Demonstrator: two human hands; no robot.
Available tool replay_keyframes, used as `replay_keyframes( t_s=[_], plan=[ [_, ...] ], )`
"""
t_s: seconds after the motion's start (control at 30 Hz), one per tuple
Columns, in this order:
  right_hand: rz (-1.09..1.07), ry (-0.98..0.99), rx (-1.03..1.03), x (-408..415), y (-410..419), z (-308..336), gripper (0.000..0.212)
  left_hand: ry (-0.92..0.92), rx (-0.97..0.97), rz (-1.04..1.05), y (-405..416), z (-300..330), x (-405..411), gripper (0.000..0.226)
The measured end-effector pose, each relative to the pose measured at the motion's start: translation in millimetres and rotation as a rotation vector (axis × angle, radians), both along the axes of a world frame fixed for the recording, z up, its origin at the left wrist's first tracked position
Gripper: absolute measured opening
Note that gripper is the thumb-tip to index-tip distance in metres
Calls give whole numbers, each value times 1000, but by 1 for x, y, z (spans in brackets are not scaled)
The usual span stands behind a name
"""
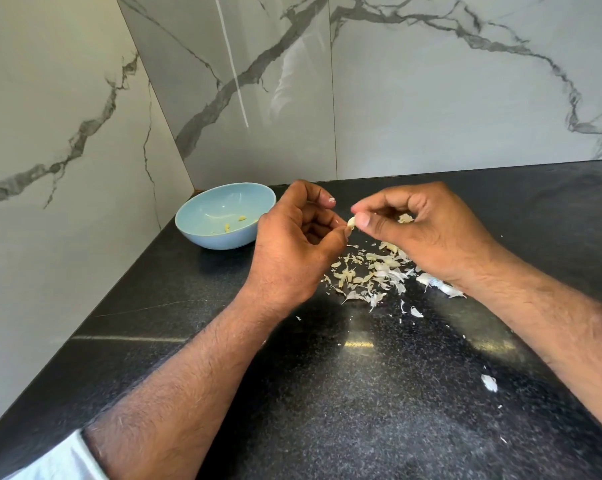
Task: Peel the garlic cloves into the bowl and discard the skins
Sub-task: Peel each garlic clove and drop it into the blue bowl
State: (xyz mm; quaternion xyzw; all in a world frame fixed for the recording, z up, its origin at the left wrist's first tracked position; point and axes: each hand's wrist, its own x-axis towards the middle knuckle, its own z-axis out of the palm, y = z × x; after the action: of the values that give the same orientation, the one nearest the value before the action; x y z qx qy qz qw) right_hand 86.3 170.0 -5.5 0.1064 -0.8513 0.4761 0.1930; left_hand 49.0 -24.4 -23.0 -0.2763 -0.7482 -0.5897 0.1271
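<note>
A small pale garlic clove (351,222) is held between both hands above the black counter. My left hand (292,244) pinches its left end with thumb and curled fingers. My right hand (420,230) pinches its right end between thumb and forefinger. A light blue bowl (202,233) stands to the left in the corner, with two or three peeled cloves (235,224) inside. A heap of papery garlic skins (372,275) lies on the counter below and between the hands, partly hidden under my right hand.
The black speckled counter (327,393) meets marble walls at the left and back. Stray skin flakes (489,382) lie toward the front right. A larger white skin piece (438,285) sits under my right wrist.
</note>
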Motion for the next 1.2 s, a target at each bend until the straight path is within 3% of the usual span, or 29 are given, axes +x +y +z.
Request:
replay_keyframes(
  t_s=[0.17, 0.47, 0.7, 1.03, 1.2],
  plan=[
    [-45, 35, 26, -4, 0, -6, 5, 29, -4, -93, 0, 3, 4, 38],
    [40, -272, -275, -6, 3, -7, 9, -8, 9, -124, 1, 4, 3, 46],
    [66, -274, -386, -4, 0, -6, 18, 29, -12, -74, 3, -1, 3, 45],
    [106, -257, -333, -5, 3, -7, 13, 35, -6, -68, -2, -1, -1, 43],
    [146, -308, -356, -7, 8, -5, 13, 69, -79, 32, -10, -3, -10, 26]
  ],
)
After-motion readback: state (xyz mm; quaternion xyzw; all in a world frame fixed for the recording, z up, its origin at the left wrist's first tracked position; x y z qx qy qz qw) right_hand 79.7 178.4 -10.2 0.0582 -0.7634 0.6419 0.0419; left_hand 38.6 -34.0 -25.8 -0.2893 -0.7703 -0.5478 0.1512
